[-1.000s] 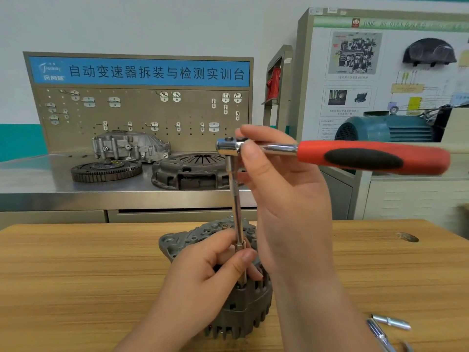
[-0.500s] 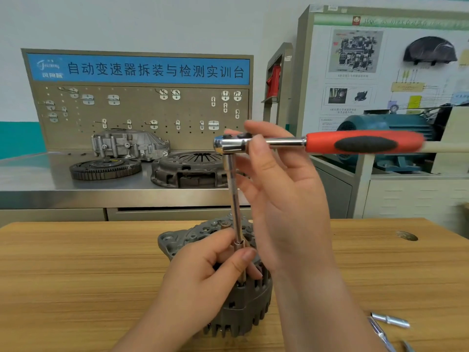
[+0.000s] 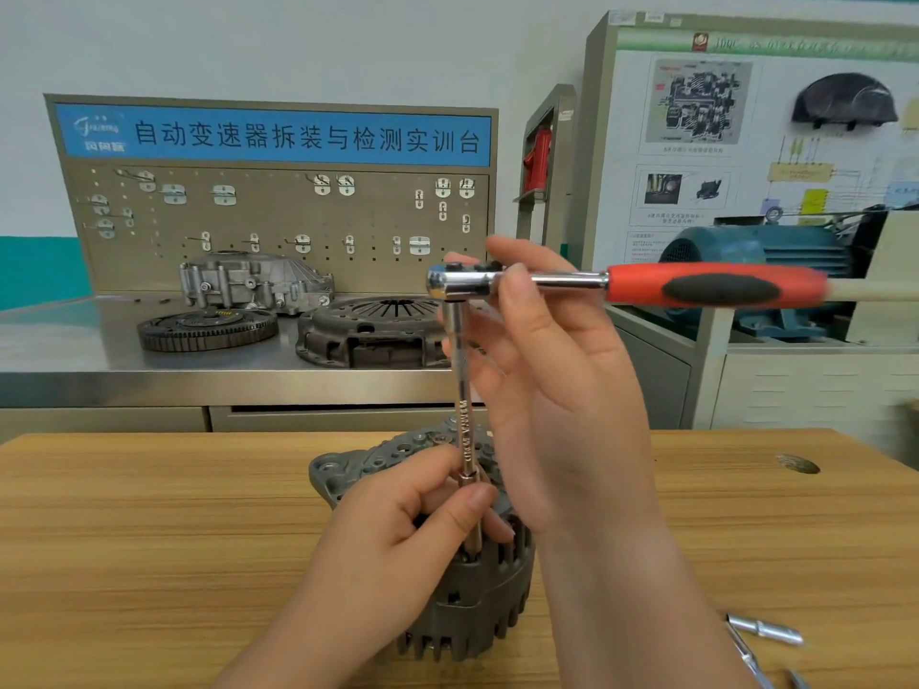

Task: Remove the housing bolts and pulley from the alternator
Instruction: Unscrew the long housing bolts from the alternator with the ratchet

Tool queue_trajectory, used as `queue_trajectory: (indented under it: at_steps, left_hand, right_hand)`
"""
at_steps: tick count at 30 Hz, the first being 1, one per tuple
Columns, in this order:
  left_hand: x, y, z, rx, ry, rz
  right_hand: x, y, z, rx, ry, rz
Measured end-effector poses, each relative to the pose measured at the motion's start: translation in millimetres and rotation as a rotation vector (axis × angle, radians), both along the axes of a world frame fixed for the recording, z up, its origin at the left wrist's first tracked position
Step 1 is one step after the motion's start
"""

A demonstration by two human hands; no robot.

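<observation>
Item: alternator (image 3: 467,614), lower centre of the frame, standing on end on the wooden counter (image 3: 149,539); grey cast housing with slotted vents, one mounting ear showing at its upper left. Handling, as I judge it: heavy for its bulk, rigid throughout and stable on its base. The ribbed flank offers the surest hold, while the thin vent fins and ear are the parts most likely to chip if it tips. The pulley is not in sight, and the bolt under the tool is hidden by my fingers. Item: extension bar (image 3: 460,390), slim chrome, upright, running from the ratchet head down to the top of the housing. It looks smooth and slippery, so it is best steadied low, near the socket. My left hand (image 3: 398,539) does so, thumb and fingers pinching its lower end just above the housing. Item: ratchet (image 3: 557,281), centre right, level, with the red and black handle reaching toward the right edge; the rubber grip is the proper place for leverage. My right hand (image 3: 547,390) holds it at the head instead, thumb across the neck, fingers behind, handle left free. Sundries: loose chrome bits (image 3: 766,629) on the counter, lower right.
</observation>
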State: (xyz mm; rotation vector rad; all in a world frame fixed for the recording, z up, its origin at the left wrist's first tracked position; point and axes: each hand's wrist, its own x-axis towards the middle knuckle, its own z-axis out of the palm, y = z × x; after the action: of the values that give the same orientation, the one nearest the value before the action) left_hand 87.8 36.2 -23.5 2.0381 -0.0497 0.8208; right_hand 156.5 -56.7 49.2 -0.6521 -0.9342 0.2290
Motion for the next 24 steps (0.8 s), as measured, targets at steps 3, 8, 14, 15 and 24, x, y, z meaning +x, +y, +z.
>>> queue_trajectory:
  at_steps: [3, 8, 14, 15, 24]
  left_hand:
    - [1.3, 2.3, -1.1, -0.001, 0.014, 0.006]
    - [1.7, 1.0, -3.0, 0.069, -0.025, 0.024]
    - [-0.3, -0.1, -0.5, 0.098, -0.022, 0.012]
    - [-0.3, -0.1, -0.8, 0.079, -0.019, 0.012]
    - [-0.1, 0.7, -1.7, 0.106, -0.017, 0.009]
  right_hand:
    - [0.5, -2.2, 0.5, -0.013, -0.042, -0.021]
    - [0.3, -1.3, 1.8, 0.007, 0.079, 0.176]
    - [-2.7, 1.5, 0.8, 0.043, 0.041, 0.189]
    - [-3.1, 1.2, 0.6, 0.036, -0.007, 0.134]
    - [-0.7, -0.2, 0.7, -0.017, 0.072, 0.098]
